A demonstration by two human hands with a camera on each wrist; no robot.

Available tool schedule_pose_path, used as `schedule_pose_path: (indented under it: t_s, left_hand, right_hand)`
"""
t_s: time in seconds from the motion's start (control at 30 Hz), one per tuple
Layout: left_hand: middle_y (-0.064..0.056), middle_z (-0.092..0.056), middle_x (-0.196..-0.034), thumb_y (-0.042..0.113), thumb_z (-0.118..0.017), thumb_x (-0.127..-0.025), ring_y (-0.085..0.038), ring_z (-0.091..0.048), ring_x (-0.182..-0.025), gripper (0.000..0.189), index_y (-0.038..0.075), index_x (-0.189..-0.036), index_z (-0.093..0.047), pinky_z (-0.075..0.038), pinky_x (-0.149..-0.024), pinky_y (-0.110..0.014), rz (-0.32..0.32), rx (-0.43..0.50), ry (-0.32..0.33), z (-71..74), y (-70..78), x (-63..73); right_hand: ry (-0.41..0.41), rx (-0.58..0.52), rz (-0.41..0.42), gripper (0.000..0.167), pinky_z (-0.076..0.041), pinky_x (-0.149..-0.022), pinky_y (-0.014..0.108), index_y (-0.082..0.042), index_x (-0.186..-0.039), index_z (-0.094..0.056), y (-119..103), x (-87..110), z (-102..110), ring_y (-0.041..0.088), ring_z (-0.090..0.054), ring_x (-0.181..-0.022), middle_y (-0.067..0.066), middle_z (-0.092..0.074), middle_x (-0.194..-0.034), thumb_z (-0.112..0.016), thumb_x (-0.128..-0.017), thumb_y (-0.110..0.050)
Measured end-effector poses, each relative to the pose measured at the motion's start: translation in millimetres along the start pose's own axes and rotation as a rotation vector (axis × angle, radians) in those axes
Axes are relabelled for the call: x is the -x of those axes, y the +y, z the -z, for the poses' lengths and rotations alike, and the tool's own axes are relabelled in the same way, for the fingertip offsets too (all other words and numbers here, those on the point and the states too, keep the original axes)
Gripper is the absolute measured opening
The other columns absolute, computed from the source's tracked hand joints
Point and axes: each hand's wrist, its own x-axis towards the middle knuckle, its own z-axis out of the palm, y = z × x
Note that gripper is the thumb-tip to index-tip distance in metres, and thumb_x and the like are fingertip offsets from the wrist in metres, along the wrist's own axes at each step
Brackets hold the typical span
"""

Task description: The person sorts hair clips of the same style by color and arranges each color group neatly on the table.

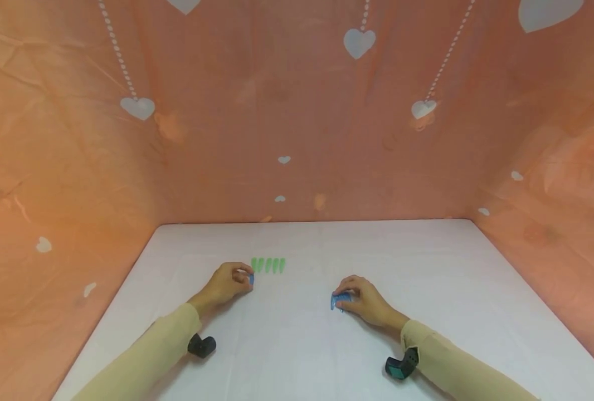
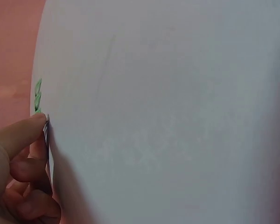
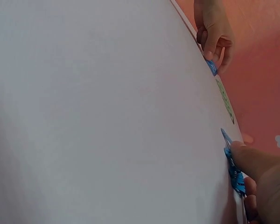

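Several slim green hair clips (image 1: 268, 265) lie side by side in a row on the white table (image 1: 297, 356). Just below the row's left end, my left hand (image 1: 232, 281) pinches one blue hair clip (image 1: 251, 278) between thumb and fingers; the right wrist view shows this blue clip (image 3: 211, 67) too. Further right, my right hand (image 1: 367, 303) grips a small bunch of blue hair clips (image 1: 342, 299) close to the tabletop. Thumb and fingers cover part of that bunch (image 3: 237, 178), so how many clips it holds is unclear.
An orange cloth (image 1: 297, 111) printed with white hearts encloses the table at the back and both sides. Black wrist devices (image 1: 201, 346) hang under both sleeves.
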Motion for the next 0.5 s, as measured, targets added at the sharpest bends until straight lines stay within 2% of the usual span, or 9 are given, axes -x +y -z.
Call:
schedule_pose_path:
  t_s: [0.27, 0.5]
  left_hand:
    - [0.001, -0.059, -0.075, 0.008, -0.081, -0.082, -0.014, -0.053, -0.076, 0.033, 0.002, -0.114, -0.071, -0.043, -0.079, -0.030, -0.009, -0.097, 0.016, 0.0, -0.2, -0.6]
    - [-0.001, -0.061, -0.077, 0.009, -0.078, -0.086, -0.016, -0.055, -0.087, 0.032, 0.003, -0.116, -0.071, -0.044, -0.087, -0.035, -0.028, -0.106, 0.007, 6.1, -1.7, -2.9]
  right_hand:
    - [0.001, -0.007, -0.010, 0.013, -0.042, -0.107, 0.062, -0.011, -0.101, -0.077, 2.3, 1.8, -3.4, 0.030, -0.057, -0.114, 0.007, -0.065, -0.111, -0.077, -0.088, -0.012]
    - [0.003, 0.000, -0.001, 0.013, -0.043, -0.107, 0.062, -0.011, -0.101, -0.076, 1.6, 1.2, -2.2, 0.031, -0.057, -0.115, 0.008, -0.066, -0.113, -0.077, -0.088, -0.012]
